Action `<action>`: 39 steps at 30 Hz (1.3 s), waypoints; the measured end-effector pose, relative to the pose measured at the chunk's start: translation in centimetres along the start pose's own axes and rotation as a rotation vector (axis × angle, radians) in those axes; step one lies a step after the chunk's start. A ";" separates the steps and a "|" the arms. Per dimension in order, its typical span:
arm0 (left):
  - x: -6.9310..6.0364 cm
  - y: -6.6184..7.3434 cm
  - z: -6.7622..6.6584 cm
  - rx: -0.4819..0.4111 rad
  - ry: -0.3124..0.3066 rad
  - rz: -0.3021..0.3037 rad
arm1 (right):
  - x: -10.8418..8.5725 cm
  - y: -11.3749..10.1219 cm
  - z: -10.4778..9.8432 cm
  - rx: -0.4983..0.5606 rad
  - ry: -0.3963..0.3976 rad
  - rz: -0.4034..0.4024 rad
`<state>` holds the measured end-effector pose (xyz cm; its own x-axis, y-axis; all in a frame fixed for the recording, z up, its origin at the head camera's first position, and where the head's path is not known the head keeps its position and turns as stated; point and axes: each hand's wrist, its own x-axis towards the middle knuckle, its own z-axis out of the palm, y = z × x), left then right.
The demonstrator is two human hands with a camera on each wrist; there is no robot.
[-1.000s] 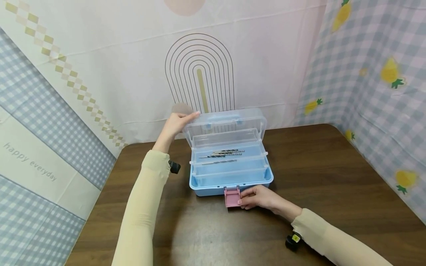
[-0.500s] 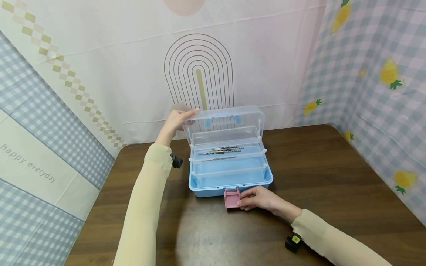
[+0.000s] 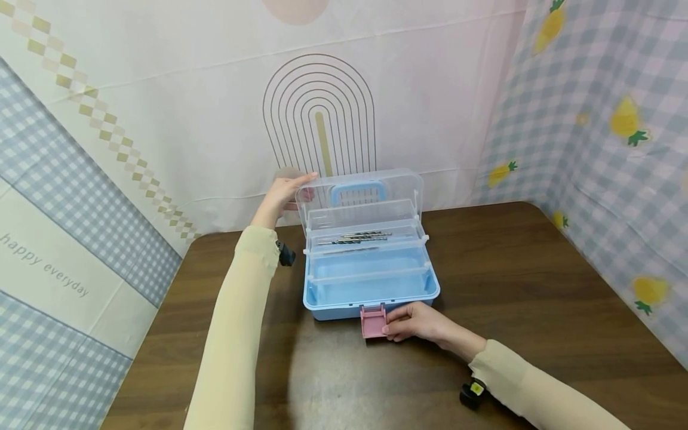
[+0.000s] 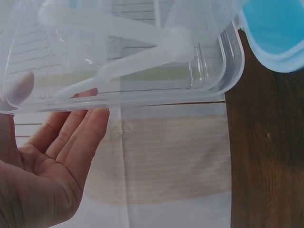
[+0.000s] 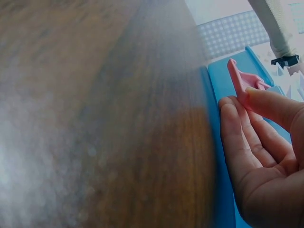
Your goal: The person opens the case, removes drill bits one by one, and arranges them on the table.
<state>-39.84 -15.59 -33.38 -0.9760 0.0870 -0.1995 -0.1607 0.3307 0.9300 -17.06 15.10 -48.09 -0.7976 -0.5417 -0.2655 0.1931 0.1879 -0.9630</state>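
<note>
A light-blue toolbox (image 3: 333,313) stands on the table with its clear lid (image 3: 404,188) raised. My left hand (image 3: 280,194) holds the lid's left edge, thumb and fingers on opposite sides of it; the left wrist view shows the fingers (image 4: 78,137) reaching past the rim. At the box front, my right hand (image 3: 421,325) pinches the pink latch (image 3: 372,327), which is swung outward. Thumb and fingertips meet on the latch's edge in the right wrist view. Several drill bits (image 3: 357,237) lie in a clear tray (image 3: 317,245) inside. The lid carries a blue handle (image 3: 357,190).
Dark wood table (image 3: 510,269) surrounds the box. A patterned cloth (image 3: 215,119) hangs right behind the lid, and checked cloth (image 3: 602,155) hangs at the right.
The lid has tilted further back with my left hand, showing more of its handle. The trays with the drill bits have shifted back with it. My right hand stays on the latch.
</note>
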 end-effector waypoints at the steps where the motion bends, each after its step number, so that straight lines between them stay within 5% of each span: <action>1: 0.1 0.0 0.0 -0.008 0.000 -0.009 | 0.0 0.0 0.0 -0.001 0.000 0.001; 11: 1.3 -1.3 -0.2 -0.236 -0.008 -0.101 | -0.3 -0.1 -0.1 -0.024 0.026 0.006; 16: 1.7 -2.5 -0.2 -0.309 -0.034 -0.093 | -0.4 -0.1 -0.1 -0.025 0.028 0.004; 30: 1.9 -4.6 0.4 -0.295 -0.080 -0.044 | -0.6 0.1 0.3 -0.043 0.020 0.007; 39: 1.6 -5.7 0.9 -0.317 -0.055 -0.032 | -0.9 0.2 0.8 -0.022 0.013 0.011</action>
<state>-40.30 -16.53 -39.29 -0.9618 0.1350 -0.2382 -0.2369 0.0260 0.9712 -15.86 14.90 -48.08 -0.8026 -0.5291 -0.2754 0.1895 0.2117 -0.9588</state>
